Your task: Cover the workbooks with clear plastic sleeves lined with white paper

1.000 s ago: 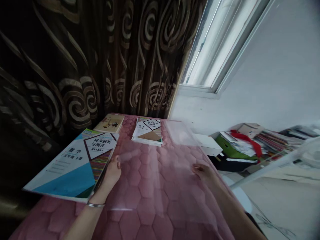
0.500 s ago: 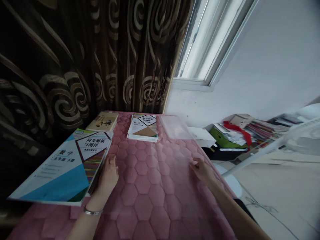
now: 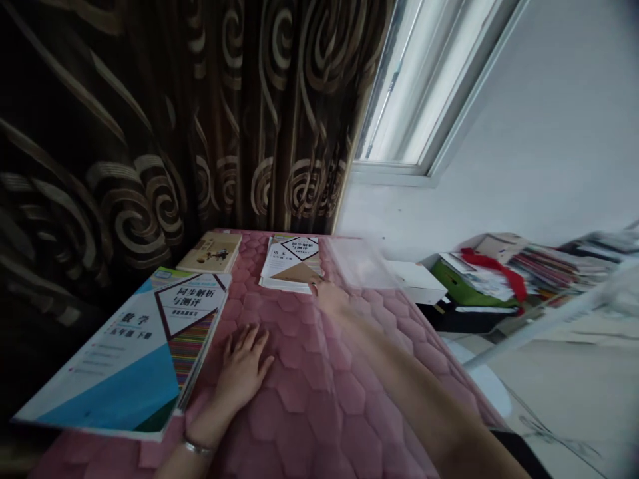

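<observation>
In the head view, the left hand (image 3: 243, 369) is laid flat, its grip released, on a quilted pink hexagon-stitched cover (image 3: 309, 392), just beside a glossy maths workbook (image 3: 132, 359); the blurred right hand (image 3: 329, 297) touches a paperback (image 3: 287, 266), its grip indiscernible.

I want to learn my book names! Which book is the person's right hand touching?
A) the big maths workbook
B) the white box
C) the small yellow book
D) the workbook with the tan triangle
D. The right hand has its fingertips on the near edge of the workbook with the tan triangle.
</observation>
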